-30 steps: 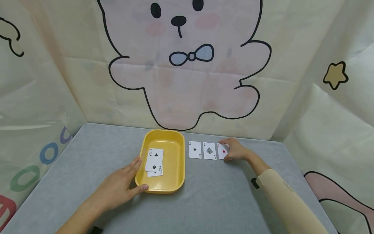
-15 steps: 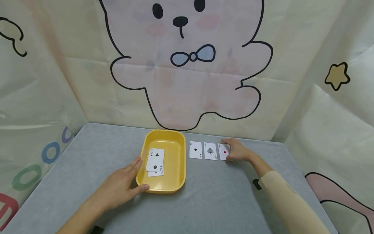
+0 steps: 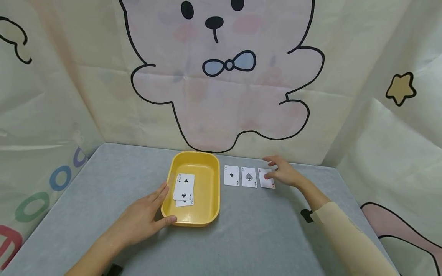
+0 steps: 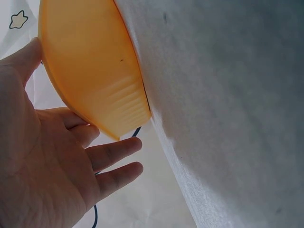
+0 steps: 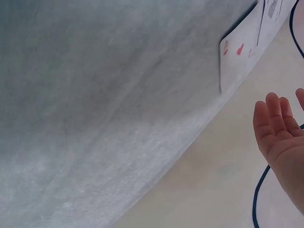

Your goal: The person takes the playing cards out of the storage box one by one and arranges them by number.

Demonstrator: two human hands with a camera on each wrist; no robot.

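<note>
My left hand (image 3: pixel 143 218) spans the near-left corner of a yellow tray (image 3: pixel 206 191), thumb and fingertips touching its rim, as the left wrist view also shows on the tray's outer wall (image 4: pixel 90 61). A two of clubs (image 3: pixel 183 188) lies face up in the tray, over another card (image 3: pixel 183 203) that is mostly covered. To the tray's right are an ace of clubs (image 3: pixel 228 181), an ace of spades (image 3: pixel 253 183) and an ace of hearts (image 3: pixel 264 184) in a row. My right hand (image 3: pixel 286 174) is raised over the ace of hearts, fingers spread and holding nothing.
A grey cloth covers the table (image 3: pixel 248 237). Its far edge meets a cream curtain (image 3: pixel 114 119) printed with a bear, close behind the tray and cards. More curtain hangs at both sides.
My right hand has let go of the ace of hearts and lifted off it, its fingers spreading apart; more of the card shows. The left hand stays at the tray.
</note>
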